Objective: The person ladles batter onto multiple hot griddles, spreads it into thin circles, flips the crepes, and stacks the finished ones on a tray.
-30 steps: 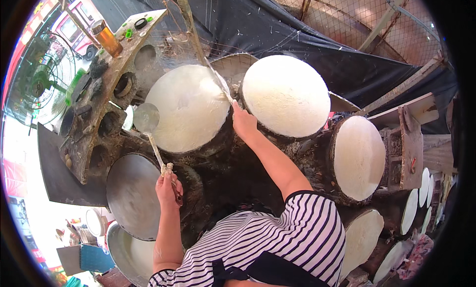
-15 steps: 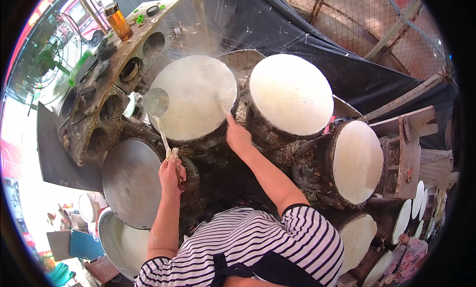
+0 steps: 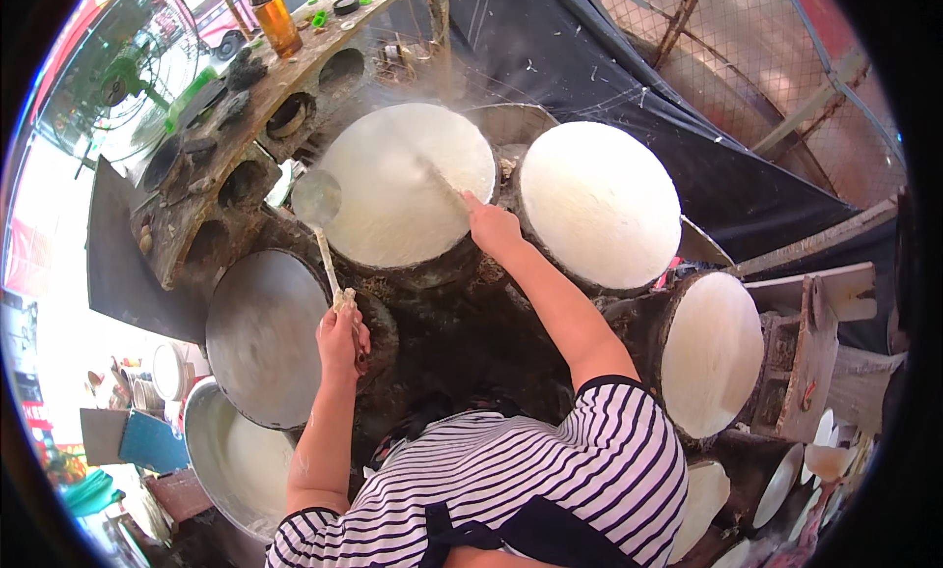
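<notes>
"White disc (image 3: pixel 393 219), at 11 o'clock. Report the hands."

"Right hand (image 3: pixel 494 226): at the disc's 4 o'clock edge, fingers closed round a stick (image 3: pixel 450 183) that reaches in toward the centre. Left hand (image 3: pixel 341 337): at 8 o'clock in the view, fingers wrapped round the handle of a ladle (image 3: pixel 317 197). The ladle's bowl stands at the disc's 9 o'clock edge."

"How should this step be carried out?"

"It reads as a sweep of the stick over the disc. Recommended: hold the stick low and nearly flat, apply light, even pressure, and work in arcs from centre to edge. Caution: a corner that digs in could tear the surface. Keep the ladle level and clear of the sweep; a drip could leave a thick spot. Keep the knuckles off the edge, which is probably hot."

"List what cannot be verified."

"The stick's far end is blurred in haze (image 3: pixel 378 141); contact with the disc cannot be told. Whether the ladle's bowl rests or hangs is unclear. The right palm is hidden. The left forearm (image 3: pixel 324 431) covers part of the pot (image 3: pixel 196 448), between 7 and 8 o'clock. The shirt (image 3: pixel 511 480) cuts off another disc (image 3: pixel 705 504), between 4 and 5."
</notes>
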A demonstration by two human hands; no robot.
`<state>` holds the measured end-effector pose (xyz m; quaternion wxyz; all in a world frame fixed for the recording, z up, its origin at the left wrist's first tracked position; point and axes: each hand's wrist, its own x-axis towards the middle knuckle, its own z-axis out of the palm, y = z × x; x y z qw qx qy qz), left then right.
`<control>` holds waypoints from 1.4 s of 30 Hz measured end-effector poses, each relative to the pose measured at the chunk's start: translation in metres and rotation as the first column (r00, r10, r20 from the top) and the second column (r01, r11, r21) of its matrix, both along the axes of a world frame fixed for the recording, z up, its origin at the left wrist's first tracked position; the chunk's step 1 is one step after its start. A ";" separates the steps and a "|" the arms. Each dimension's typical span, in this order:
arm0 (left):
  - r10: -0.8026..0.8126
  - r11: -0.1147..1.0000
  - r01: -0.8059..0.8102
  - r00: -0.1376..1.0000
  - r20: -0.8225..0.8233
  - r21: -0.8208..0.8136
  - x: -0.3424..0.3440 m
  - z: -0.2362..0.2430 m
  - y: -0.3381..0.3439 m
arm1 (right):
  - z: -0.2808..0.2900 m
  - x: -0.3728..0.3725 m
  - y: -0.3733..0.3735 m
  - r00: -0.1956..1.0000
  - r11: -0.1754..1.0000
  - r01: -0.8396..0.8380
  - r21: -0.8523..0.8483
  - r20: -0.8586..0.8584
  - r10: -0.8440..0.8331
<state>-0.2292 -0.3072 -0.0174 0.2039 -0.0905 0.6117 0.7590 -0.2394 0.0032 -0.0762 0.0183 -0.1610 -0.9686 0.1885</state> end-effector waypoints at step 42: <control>-0.164 -0.053 -0.086 0.983 0.077 0.995 0.018 0.214 -0.127 | 0.008 0.056 0.002 0.977 0.969 0.177 0.172 -0.151 -0.152</control>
